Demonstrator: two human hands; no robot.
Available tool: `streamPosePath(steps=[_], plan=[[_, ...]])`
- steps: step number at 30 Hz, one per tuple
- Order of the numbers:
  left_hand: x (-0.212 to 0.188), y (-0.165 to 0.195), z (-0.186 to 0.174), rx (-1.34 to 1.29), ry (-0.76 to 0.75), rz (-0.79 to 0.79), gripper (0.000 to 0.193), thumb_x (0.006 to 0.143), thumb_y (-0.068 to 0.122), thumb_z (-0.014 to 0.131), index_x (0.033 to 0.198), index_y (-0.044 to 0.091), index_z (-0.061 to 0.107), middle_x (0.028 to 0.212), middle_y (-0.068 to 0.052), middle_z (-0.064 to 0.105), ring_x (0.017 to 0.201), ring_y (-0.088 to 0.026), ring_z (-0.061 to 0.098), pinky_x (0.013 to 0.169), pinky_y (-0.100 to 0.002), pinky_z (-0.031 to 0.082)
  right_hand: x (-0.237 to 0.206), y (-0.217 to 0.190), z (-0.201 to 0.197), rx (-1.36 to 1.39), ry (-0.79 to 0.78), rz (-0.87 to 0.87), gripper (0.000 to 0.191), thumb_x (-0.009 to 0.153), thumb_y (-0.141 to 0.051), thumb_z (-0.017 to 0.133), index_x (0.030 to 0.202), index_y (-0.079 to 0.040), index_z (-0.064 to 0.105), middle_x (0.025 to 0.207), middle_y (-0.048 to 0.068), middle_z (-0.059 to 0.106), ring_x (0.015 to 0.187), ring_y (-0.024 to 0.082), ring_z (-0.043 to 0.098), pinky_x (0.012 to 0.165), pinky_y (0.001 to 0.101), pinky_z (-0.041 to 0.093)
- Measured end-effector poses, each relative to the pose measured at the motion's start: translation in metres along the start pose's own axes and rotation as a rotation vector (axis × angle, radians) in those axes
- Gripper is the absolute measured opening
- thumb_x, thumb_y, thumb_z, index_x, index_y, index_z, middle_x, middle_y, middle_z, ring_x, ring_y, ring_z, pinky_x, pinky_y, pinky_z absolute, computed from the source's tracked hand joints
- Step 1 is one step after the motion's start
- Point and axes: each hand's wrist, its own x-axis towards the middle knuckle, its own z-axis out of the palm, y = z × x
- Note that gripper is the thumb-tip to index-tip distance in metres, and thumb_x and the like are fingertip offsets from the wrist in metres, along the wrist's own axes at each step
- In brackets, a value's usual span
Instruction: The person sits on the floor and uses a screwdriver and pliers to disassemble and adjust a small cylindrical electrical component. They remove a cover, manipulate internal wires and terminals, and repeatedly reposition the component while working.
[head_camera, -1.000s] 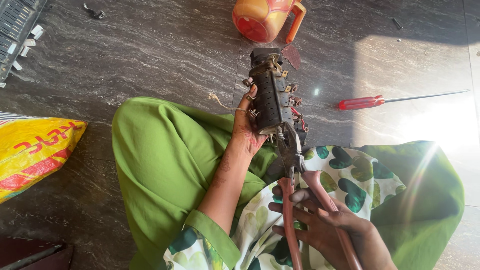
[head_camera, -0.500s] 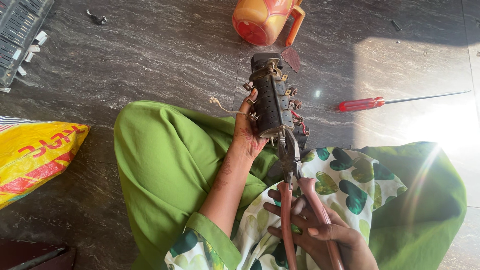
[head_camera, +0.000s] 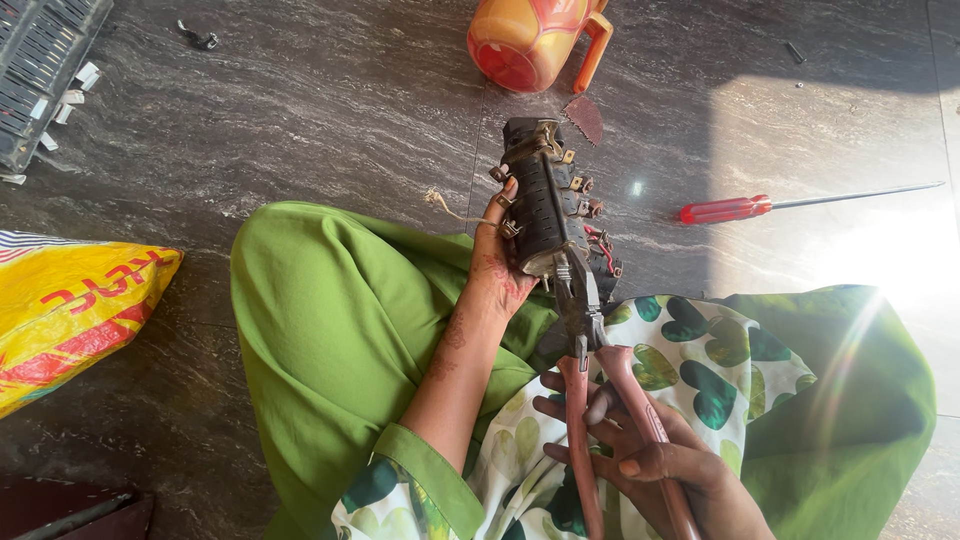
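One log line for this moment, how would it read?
left hand: holds black electrical block | right hand: pliers at block | screwdriver: on floor

Green trousers, white top with green hearts, green cuff, henna-patterned left hand (head_camera: 497, 275).

Over the last second the right hand (head_camera: 640, 455) has slid back along the pliers (head_camera: 590, 400) handles, which now stand slightly further apart. The pliers' nose has shifted lower on the black block (head_camera: 540, 200), to its near end. The left hand (head_camera: 495, 265) has tipped the block a little rightward.
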Motion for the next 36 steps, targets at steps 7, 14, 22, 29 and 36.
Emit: streamPosePath(steps=[7,14,22,29,36], plan=[[0.001,-0.001,0.000,-0.005,-0.002,0.004,0.038,0.096,0.040,0.071,0.113,0.005,0.070,0.095,-0.011,0.076,0.079,-0.023,0.075,0.072,-0.039,0.064,0.002,0.006,-0.017,0.036,-0.075,-0.036,0.078,0.063,0.003,0.064,0.139,0.013,0.046,0.148,0.024,0.056,0.141,0.039,0.048,0.118,0.0632,0.038],[-0.001,-0.001,0.001,0.008,0.027,-0.007,0.041,0.093,0.042,0.070,0.112,0.005,0.070,0.094,-0.012,0.076,0.079,-0.023,0.076,0.072,-0.039,0.065,-0.003,0.010,-0.014,0.066,0.077,0.002,0.098,0.068,0.004,0.063,0.162,-0.002,0.036,0.127,0.021,0.055,0.118,0.035,0.060,0.107,0.0495,0.046],[-0.003,0.000,0.006,0.050,0.050,-0.028,0.045,0.091,0.044,0.073,0.113,0.005,0.070,0.095,-0.011,0.076,0.078,-0.022,0.076,0.071,-0.039,0.066,-0.010,0.004,-0.018,0.005,0.050,0.036,0.097,0.065,0.003,0.063,0.156,-0.002,0.030,0.132,0.028,0.063,0.119,0.032,0.065,0.107,0.0450,0.049],[-0.004,0.002,0.007,0.039,0.057,-0.042,0.045,0.091,0.045,0.073,0.113,0.006,0.069,0.094,-0.010,0.076,0.078,-0.022,0.076,0.071,-0.039,0.066,-0.007,0.008,-0.023,0.034,0.001,0.047,0.098,0.073,0.004,0.064,0.164,-0.002,0.028,0.122,0.021,0.050,0.112,0.033,0.058,0.103,0.0527,0.048],[-0.002,-0.001,0.002,0.037,0.017,-0.008,0.042,0.093,0.042,0.073,0.115,0.006,0.068,0.095,-0.010,0.075,0.079,-0.022,0.075,0.072,-0.039,0.065,-0.005,0.002,0.006,-0.006,0.018,0.054,0.095,0.081,-0.024,0.073,0.164,-0.009,0.028,0.151,0.018,0.049,0.127,0.038,0.060,0.099,0.0597,0.052]])
